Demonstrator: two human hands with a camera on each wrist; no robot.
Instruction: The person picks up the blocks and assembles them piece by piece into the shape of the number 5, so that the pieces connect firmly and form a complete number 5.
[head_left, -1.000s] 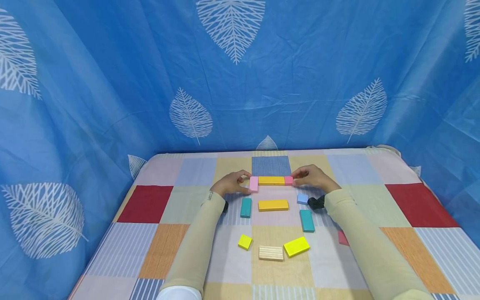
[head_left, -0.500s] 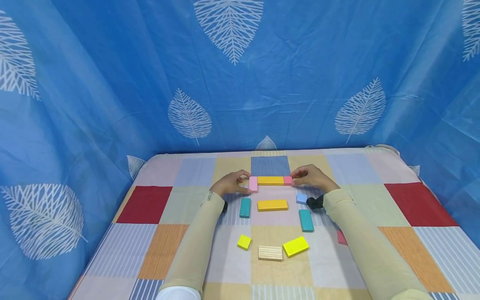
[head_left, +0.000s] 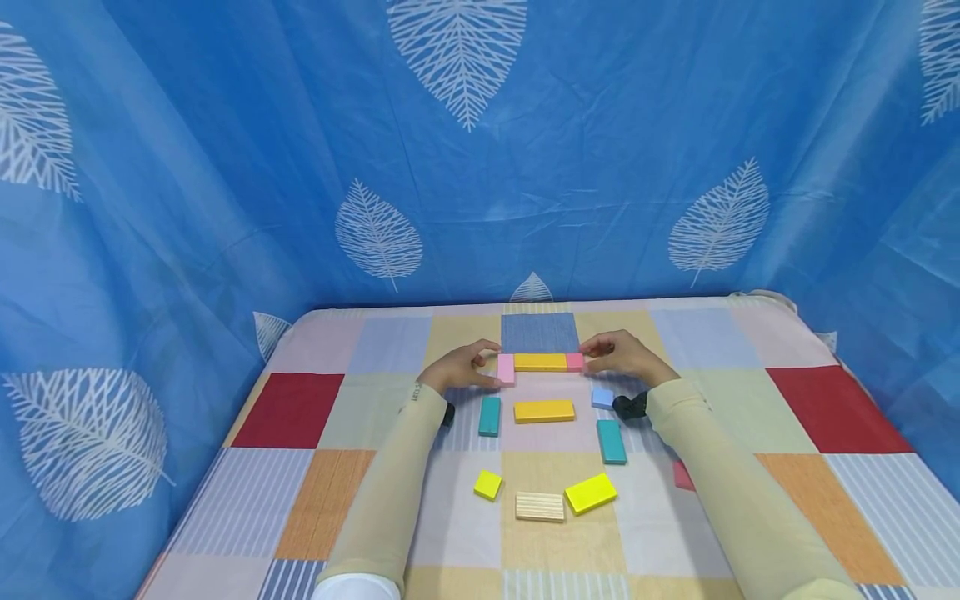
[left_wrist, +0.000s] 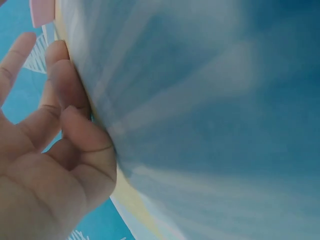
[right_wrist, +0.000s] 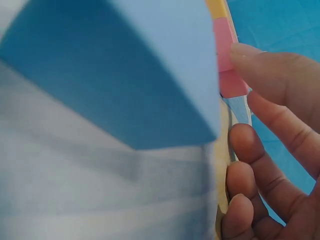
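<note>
A light pink block (head_left: 506, 370), an orange-yellow block (head_left: 540, 362) and a darker pink block (head_left: 574, 362) lie in a touching row near the table's far side. My left hand (head_left: 459, 367) holds the light pink block at its left side, thumb near and forefinger far; its other fingers curl in the left wrist view. With thumb and forefinger, my right hand (head_left: 624, 354) holds the darker pink block at the row's right end. In the right wrist view the thumb (right_wrist: 272, 70) touches that block's edge. Closer to me lies a second orange-yellow block (head_left: 543, 411).
Teal blocks lie left (head_left: 490, 416) and right (head_left: 611, 442), a light blue block (head_left: 602, 397) by the right wrist. Nearer me are a yellow square block (head_left: 487, 485), a plain wood block (head_left: 540, 507) and a yellow block (head_left: 590, 493). My right sleeve partly hides a red block (head_left: 682, 476).
</note>
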